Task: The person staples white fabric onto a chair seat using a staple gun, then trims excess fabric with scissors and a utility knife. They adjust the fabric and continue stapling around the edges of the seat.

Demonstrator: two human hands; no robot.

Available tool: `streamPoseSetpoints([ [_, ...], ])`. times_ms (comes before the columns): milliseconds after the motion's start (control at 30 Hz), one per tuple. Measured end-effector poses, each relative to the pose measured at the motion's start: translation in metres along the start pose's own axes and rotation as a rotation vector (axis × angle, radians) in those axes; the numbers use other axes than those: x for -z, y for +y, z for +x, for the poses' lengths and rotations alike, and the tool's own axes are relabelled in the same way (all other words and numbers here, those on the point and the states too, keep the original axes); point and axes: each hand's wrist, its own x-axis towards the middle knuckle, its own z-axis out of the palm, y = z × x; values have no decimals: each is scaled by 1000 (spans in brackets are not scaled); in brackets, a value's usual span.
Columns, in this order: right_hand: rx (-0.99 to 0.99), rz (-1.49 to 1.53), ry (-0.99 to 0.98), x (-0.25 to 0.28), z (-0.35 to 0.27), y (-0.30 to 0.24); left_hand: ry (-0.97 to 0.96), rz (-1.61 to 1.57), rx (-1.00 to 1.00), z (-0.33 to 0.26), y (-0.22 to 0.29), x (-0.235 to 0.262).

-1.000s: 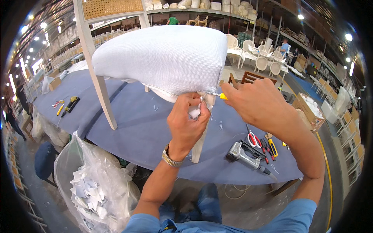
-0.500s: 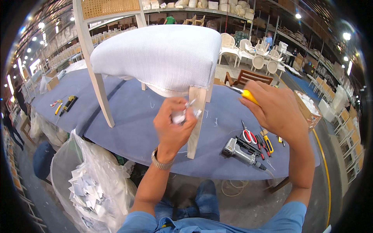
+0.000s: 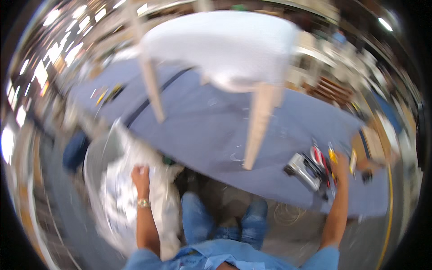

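Note:
Over the clear plastic bag (image 3: 168, 198) of white scraps, my left hand (image 3: 141, 175) is curled; whether a scrap is in its fingers is hidden by blur. My right hand (image 3: 341, 167) is down at the table's right end, against a yellow-handled tool (image 3: 333, 155). Its fingers are smeared, so I cannot tell if they grip it. Just left lie red-handled scissors (image 3: 318, 155) and a silver-and-black staple gun (image 3: 305, 172). In front of me, a chair with a white upholstered seat (image 3: 220, 45) and pale wooden legs (image 3: 258, 128) stands on the table.
Blue-grey fabric covers the table (image 3: 202, 130). More tools (image 3: 108, 94) lie at its far left. A cardboard box (image 3: 371, 144) is beyond the right end, and a coiled hose (image 3: 288, 213) lies on the floor. Chairs and shelves blur behind.
My left hand has left the chair leg and moved left and down over the bag. My right hand, which held a yellow-handled tool in the air, has dropped to the tools. The view has shifted.

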Motion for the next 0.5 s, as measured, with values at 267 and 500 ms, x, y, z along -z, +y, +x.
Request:
streamPoseSetpoints([
  [267, 131, 227, 89, -11, -70, -24, 280, 77, 187, 42, -26, 52],
  [500, 291, 194, 46, -48, -91, -73, 309, 483, 386, 150, -212, 160],
])
